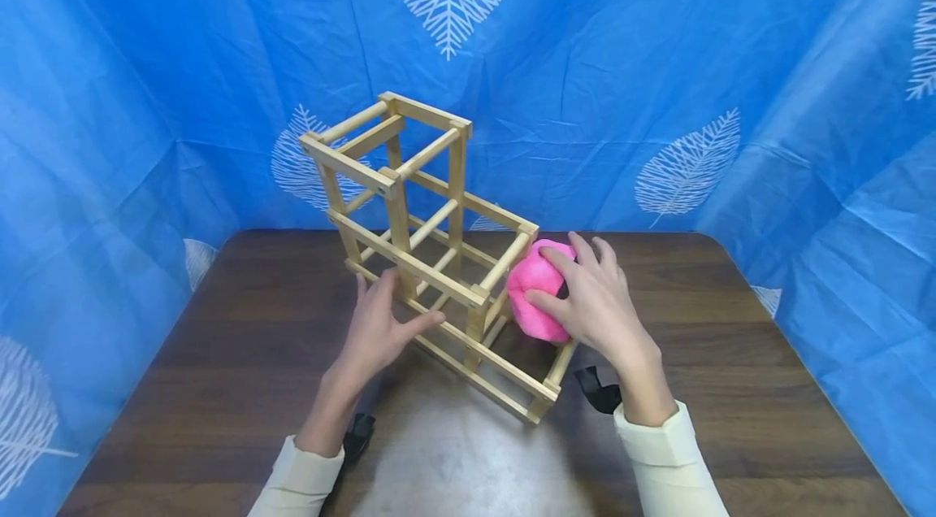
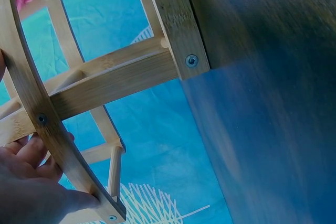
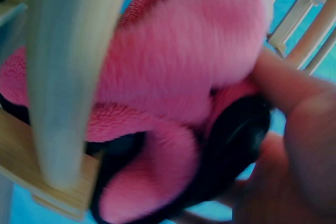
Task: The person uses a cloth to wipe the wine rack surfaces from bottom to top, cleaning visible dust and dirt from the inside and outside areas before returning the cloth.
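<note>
Nearest the cam, L sleeve [image 1: 303, 468] & R sleeve [image 1: 665, 456], both off-white, came in from the bottom edge, w/ black strap pieces [image 1: 601, 397] showing by the wrists. L hand [image 1: 374, 334] had hold of the wooden rack [image 1: 439, 277], fingers hooked behind the wood, thumb out along the front side. R hand [image 1: 601, 301] was clamped on a pink fuzzy item [image 1: 524, 277], thumb & fingers bent on it from the R. Item looked folded, w/ glossy blk parts [image 3: 241, 127] visible in R wrist view; that view was blurry, so exact type unclear. It was at the rack's low R end, over the bottom tier & just beside the mid tier's end rail; couldn't tell if it rested on the wood. Rack was step-shaped, 3 levels, tall end twd far L, low end twd near R; screw heads [image 2: 192, 61] showed in L wrist view. Dk brown table [image 1: 219, 387] lay below, w/ glare nr the front ctr. Farthest back, creased blue cloth [image 1: 570, 37] w/ white leaf prints [image 1: 691, 167] hung behind & at both sides.
</note>
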The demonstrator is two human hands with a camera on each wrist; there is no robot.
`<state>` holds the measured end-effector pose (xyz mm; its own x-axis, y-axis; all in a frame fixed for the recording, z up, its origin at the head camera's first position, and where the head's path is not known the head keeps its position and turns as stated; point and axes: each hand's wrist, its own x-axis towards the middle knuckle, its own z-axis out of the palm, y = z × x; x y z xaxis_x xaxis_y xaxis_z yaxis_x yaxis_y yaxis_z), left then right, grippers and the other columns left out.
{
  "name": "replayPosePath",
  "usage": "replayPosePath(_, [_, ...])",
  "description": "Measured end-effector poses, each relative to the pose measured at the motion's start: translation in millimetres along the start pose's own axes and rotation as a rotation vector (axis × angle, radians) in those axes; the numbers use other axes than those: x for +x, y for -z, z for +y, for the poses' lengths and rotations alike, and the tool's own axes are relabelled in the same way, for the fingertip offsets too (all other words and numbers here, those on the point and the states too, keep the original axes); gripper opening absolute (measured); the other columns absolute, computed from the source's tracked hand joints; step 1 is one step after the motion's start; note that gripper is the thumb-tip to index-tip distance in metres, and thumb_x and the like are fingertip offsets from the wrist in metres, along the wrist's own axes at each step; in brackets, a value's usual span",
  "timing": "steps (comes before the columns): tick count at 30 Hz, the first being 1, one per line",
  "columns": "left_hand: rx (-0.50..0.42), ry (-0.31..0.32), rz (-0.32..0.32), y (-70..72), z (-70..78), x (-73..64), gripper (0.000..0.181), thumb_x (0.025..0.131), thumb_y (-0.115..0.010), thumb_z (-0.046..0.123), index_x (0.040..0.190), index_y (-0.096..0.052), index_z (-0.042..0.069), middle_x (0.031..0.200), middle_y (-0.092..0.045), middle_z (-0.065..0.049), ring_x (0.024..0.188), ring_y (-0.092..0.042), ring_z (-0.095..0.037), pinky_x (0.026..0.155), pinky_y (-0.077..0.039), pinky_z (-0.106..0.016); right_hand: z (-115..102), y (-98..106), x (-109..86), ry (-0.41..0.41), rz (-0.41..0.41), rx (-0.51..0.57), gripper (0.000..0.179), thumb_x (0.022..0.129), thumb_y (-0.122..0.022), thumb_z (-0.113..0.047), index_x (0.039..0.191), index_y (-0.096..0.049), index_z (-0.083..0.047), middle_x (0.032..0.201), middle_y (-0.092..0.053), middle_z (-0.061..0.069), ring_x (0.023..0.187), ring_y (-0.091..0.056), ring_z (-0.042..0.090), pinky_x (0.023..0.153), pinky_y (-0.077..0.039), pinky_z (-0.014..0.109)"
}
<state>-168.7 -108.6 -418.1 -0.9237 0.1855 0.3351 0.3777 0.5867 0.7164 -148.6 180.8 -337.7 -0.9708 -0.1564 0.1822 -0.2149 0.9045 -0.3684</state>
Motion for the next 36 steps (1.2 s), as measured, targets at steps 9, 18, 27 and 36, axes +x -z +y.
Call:
replayPosePath(9, [0.012,-0.011,0.014,2.2,-0.4,-0.2,0.076,0.075,-0.085,0.042,0.13,-0.051,0.002,0.114,-0.066,-0.012,0.12,-0.056,-0.036,0.118,0.005,-0.052,1.9,-13.9,1.2,0.087,0.017,0.012,0.066,0.081,-0.08,-0.029,0.139,-0.056,-0.01,0.125,-0.057,0.023,0.103,-0.056,0.044,0.078,-0.051,0.057])
replayPosePath(18, [0.022,0.022,-0.002,5.3,-2.5,-1.6,0.08,0.076,-0.085,0.043,0.134,-0.049,0.001,0.116,-0.065,-0.013,0.123,-0.053,-0.036,0.118,0.002,-0.054,-3.1,-23.3,-5.4,0.122,0.197,-0.088,0.051,0.076,-0.081,-0.016,0.125,-0.068,-0.014,0.106,-0.064,0.017,0.084,-0.061,0.037,0.057,-0.052,0.054])
replayPosePath(27, [0.036,0.021,-0.004,4.3,-1.9,-1.2,0.082,0.076,-0.084,0.045,0.135,-0.049,0.001,0.12,-0.065,-0.014,0.125,-0.052,-0.036,0.118,0.002,-0.054,-9.6,-16.2,-13.7,0.145,0.383,0.074,0.051,0.072,-0.078,-0.008,0.123,-0.07,-0.013,0.109,-0.065,0.015,0.089,-0.064,0.033,0.065,-0.053,0.053])
replayPosePath(36, [0.034,0.022,-0.016,3.7,-1.4,0.5,0.084,0.076,-0.085,0.043,0.138,-0.047,0.001,0.124,-0.063,-0.015,0.127,-0.051,-0.035,0.118,0.003,-0.055,-12.9,-12.7,-11.6,0.054,0.542,0.227,0.059,0.072,-0.079,-0.004,0.127,-0.059,-0.001,0.114,-0.066,0.019,0.093,-0.065,0.034,0.068,-0.053,0.055])
